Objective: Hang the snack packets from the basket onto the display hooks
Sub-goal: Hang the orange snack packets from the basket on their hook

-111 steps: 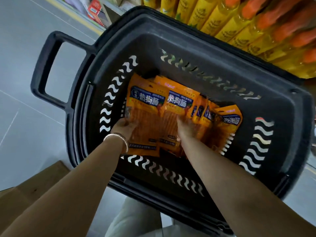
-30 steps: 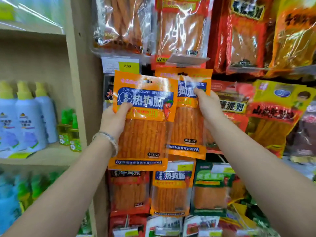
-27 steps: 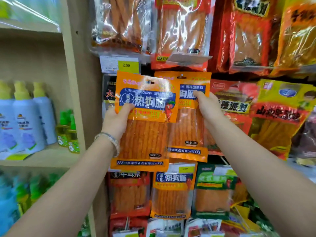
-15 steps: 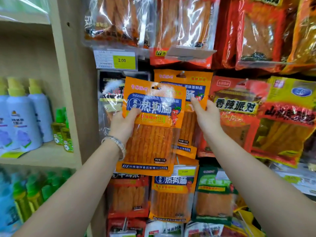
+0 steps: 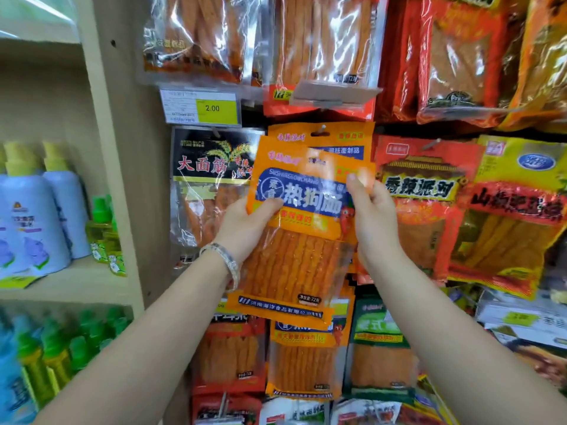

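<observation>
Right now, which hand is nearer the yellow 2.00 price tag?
Left. The left hand sits below the price tag, slightly right of it; the right hand is farther right across the orange packet.

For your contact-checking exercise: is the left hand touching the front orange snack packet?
Touching. The head view shows the left hand with its thumb pressed on the front orange snack packet, over the label's left edge.

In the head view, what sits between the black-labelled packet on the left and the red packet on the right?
The orange snack packets: one hangs on its hook, another is gripped in front by both hands, left and right.
</observation>
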A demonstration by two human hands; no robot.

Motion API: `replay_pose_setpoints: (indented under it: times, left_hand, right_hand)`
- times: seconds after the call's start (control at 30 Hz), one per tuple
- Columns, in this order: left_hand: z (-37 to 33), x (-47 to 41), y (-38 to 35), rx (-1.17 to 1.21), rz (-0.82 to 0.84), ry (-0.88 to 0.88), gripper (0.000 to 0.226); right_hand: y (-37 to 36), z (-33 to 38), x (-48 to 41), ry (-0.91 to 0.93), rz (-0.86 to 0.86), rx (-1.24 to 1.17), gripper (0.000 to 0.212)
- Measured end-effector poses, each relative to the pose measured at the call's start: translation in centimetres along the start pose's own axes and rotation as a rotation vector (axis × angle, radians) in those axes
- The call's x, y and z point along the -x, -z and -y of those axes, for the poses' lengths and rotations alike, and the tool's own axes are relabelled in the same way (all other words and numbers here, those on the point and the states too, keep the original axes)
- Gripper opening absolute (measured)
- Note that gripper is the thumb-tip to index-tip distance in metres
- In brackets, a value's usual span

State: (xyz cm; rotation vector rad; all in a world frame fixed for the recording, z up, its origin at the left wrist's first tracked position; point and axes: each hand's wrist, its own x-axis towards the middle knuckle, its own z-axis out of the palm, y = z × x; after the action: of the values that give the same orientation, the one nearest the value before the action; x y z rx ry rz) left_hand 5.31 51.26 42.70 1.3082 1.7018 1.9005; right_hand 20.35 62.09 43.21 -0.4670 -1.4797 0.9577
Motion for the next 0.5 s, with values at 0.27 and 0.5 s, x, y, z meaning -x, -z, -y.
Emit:
replay_pose_setpoints:
  times: [0.27,0.5]
  left_hand:
    - [-4.3,-2.3,0.5,-0.207,0.031,-0.528,0.062]
    - [-7.0,-2.5,-1.0,-0.238,0.075,-0.602,0.059]
  right_hand:
    - [0.7,0.6,-1.6,0.113,-0.059,0.077,0.032]
    - [0.3,2.1,-3.8,0.151,-0.112,0.109,0.029]
